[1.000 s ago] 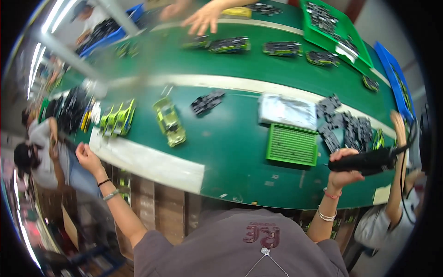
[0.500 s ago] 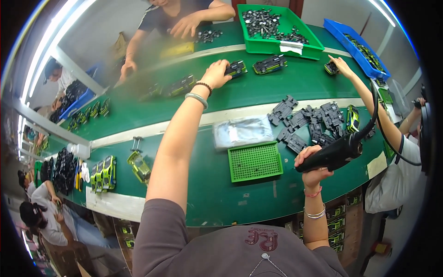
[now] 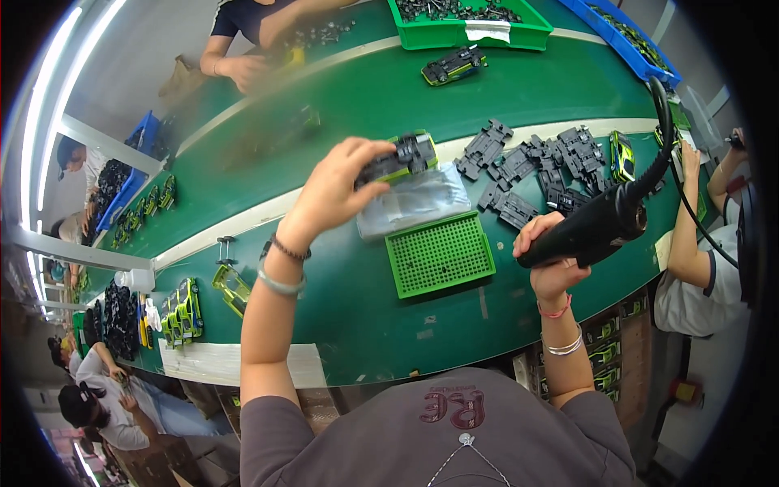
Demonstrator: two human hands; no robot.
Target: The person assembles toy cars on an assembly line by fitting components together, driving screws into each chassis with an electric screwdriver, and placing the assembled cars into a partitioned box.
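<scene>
My left hand [image 3: 339,185] grips a green toy car [image 3: 416,152] turned wheels-up, its black underside showing, above the clear plastic bag. The fingers hide part of the car's near end. My right hand [image 3: 554,272] is wrapped around a black electric screwdriver [image 3: 580,233] with a thick cable running up from its back end; its tip is hard to make out. A green perforated tray [image 3: 441,255] lies between my two hands. Black plastic car chassis [image 3: 517,165] are heaped beyond the screwdriver. Beside them rests a green-and-black toy car [image 3: 621,157].
Across the far strip are another upturned toy car [image 3: 454,66], a green bin [image 3: 511,36] of small parts and a blue bin [image 3: 629,40]. To the left lie a green car body [image 3: 231,288] and several toy cars [image 3: 182,311]. Co-workers sit opposite and on both sides.
My left hand has come back toward me from the far strip with the toy car in it. The view has shifted; my right hand still holds the screwdriver. A co-worker's arm at right has drawn back.
</scene>
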